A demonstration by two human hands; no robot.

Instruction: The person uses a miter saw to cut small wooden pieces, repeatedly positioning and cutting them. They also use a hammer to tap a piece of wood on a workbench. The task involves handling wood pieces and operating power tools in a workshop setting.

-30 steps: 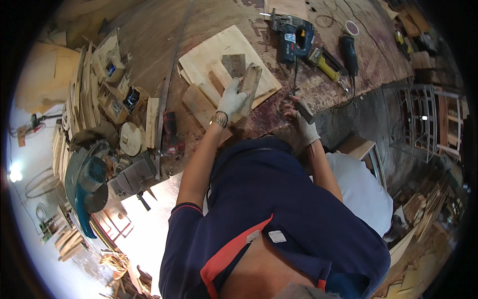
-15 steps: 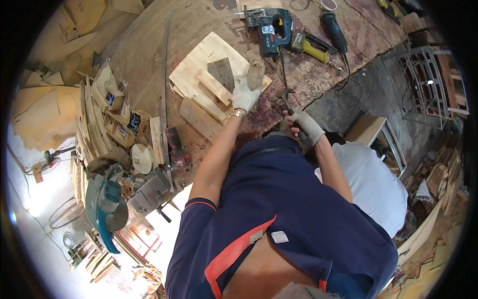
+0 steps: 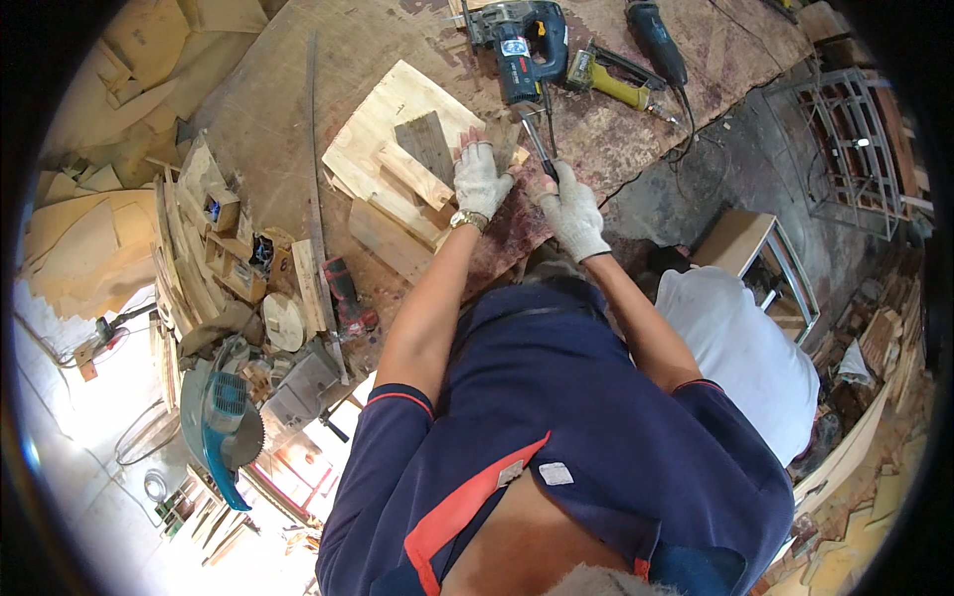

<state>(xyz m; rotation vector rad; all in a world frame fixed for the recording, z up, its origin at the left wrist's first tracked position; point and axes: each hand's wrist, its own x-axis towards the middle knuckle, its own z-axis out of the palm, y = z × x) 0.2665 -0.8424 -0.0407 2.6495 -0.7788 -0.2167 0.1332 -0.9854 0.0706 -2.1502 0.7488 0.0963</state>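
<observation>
On the workbench [image 3: 298, 109], two gloved hands work: the left hand [image 3: 480, 179] presses flat on one small wood block [image 3: 504, 147], the right hand [image 3: 573, 211] grips one dark-handled tool [image 3: 537, 144]. At twelve o'clock lie three power tools: blue saw [image 3: 522, 45], yellow tool [image 3: 611, 79], black grinder [image 3: 656, 42].

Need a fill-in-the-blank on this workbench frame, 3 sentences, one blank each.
1. Both hands, the left hand and the right hand, wear white work ____.
2. The right hand grips a slim dark-handled tool; the left hand presses on a small ____ block.
3. The blue power saw lies on the workbench with no hand on it, beside a ____ power tool.

Missing words: gloves; wooden; yellow
</observation>
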